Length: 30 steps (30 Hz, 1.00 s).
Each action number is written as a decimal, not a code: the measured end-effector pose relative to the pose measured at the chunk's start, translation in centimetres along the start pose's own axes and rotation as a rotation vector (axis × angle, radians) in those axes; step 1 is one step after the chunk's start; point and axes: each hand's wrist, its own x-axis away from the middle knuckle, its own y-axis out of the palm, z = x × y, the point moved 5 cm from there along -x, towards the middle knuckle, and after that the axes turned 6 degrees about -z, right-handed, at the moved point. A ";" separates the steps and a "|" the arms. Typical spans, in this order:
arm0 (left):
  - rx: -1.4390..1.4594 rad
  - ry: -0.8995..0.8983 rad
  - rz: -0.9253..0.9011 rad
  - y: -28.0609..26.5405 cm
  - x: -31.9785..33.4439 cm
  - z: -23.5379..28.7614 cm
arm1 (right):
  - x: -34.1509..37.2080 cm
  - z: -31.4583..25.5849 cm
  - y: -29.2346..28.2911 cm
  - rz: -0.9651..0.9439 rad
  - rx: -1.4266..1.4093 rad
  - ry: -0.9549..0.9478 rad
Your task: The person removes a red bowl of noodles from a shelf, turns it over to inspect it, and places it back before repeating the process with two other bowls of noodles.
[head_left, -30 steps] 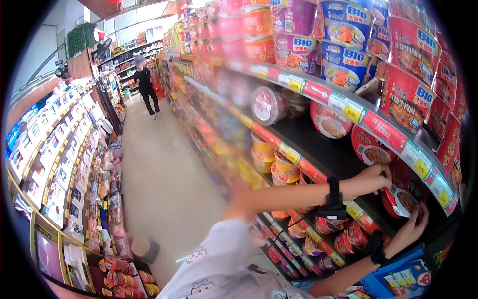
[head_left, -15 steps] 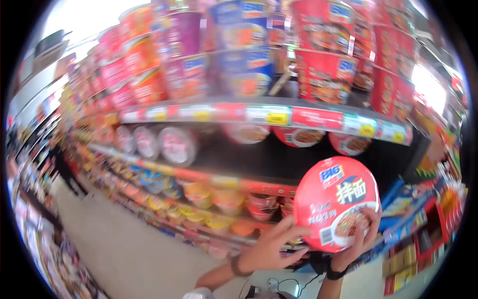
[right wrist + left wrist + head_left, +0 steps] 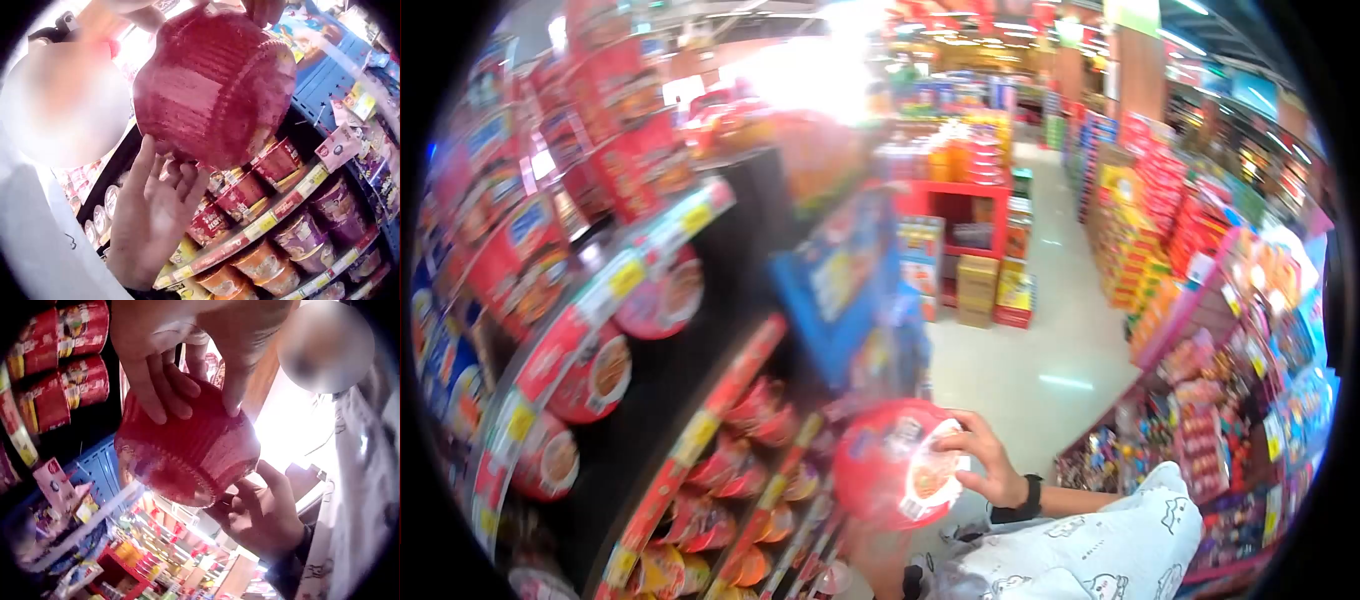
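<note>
A red round noodle bowl [image 3: 880, 465] is held low in the middle of the head view, its printed lid facing up. My right hand [image 3: 988, 462] grips its right edge, fingers spread over the lid. Beneath the bowl, my left hand is hidden in that view. In the left wrist view, my left hand [image 3: 181, 353] has bent fingers against the side of the bowl [image 3: 187, 440], with my right hand [image 3: 259, 515] at the opposite edge. The right wrist view shows my left hand [image 3: 153, 215] touching the bowl [image 3: 209, 90] from below.
Shelves of noodle bowls [image 3: 590, 375] and tubs stand at left, their price-label edge [image 3: 625, 275] curving close by. A blue display rack [image 3: 830, 290] stands beyond the shelf end. The tiled aisle [image 3: 1020, 350] runs ahead, with stacked goods [image 3: 1135, 240] along its right side.
The bowl has come off the lower shelf area and is held in front of me. The head view has swung right, from the shelf front towards its end and another aisle.
</note>
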 end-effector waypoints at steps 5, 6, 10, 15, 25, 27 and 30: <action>0.015 0.031 0.051 1.3 1.6 -3.2 | 0.9 -0.9 -1.1 0.072 -0.041 -0.018; 0.012 0.047 0.074 1.4 1.2 -3.3 | 0.8 -0.7 -1.1 0.032 -0.019 -0.041; 0.462 -0.345 0.136 3.6 0.8 -3.0 | 1.5 1.9 -3.3 -0.130 0.090 -0.078; 0.130 0.012 0.096 4.3 -2.0 -3.4 | 1.8 3.9 -6.6 -0.139 0.133 -0.117; 0.090 -0.041 0.109 18.6 -7.5 0.6 | 3.1 11.9 -18.4 0.003 0.176 0.035; -0.089 0.053 -0.009 22.4 -8.8 -0.1 | 3.9 14.0 -22.2 0.040 0.229 0.037; -0.012 -0.006 -0.060 29.2 -11.1 0.7 | 5.2 17.5 -27.4 0.120 0.271 0.076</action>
